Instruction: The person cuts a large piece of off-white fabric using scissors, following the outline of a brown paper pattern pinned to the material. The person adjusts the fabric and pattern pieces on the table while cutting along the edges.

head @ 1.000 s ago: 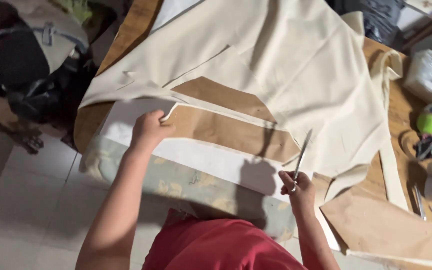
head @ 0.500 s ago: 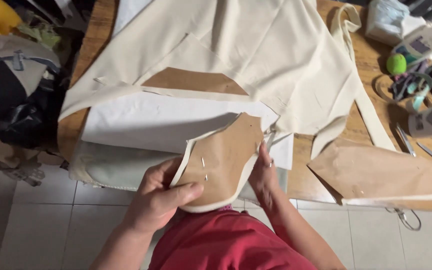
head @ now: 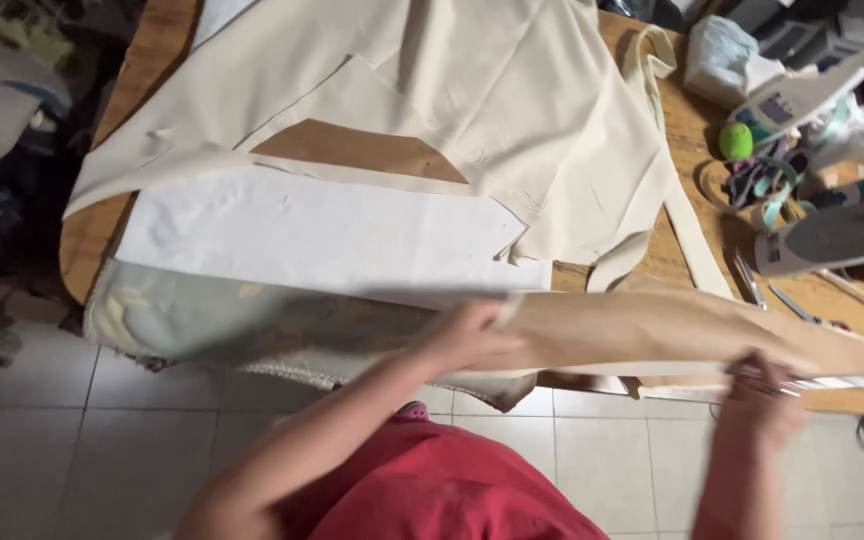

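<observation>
A long tan paper pattern piece [head: 652, 335] stretches along the near edge of the table [head: 687, 130], held at both ends. L hand [head: 467, 338], at the piece's left end, has fingers closed on it, pinching its edge beside a pale strip; motion blur softens the grip. R hand [head: 767, 395], at the near-right edge, grips the piece's lower edge together w/ something thin and metallic, possibly scissors, too blurred to tell. Just behind the piece lies a white sheet [head: 302, 235], then cream fabric [head: 472, 100] spread over most of the table top, a second brown paper shape [head: 362, 150] showing through a gap in it. A quilted, patterned pad [head: 182, 320] hangs over the near-left table edge. Open room: tiled floor [head: 42, 440] below the table, in front of the person in a red top [head: 432, 490]. At right, an iron [head: 832, 235] lies on its side, w/ a green ball [head: 735, 142], tangled ribbon and small metal tools beside it; the frame cuts that clutter off. Dark bags [head: 2, 150] crowd the far left.
</observation>
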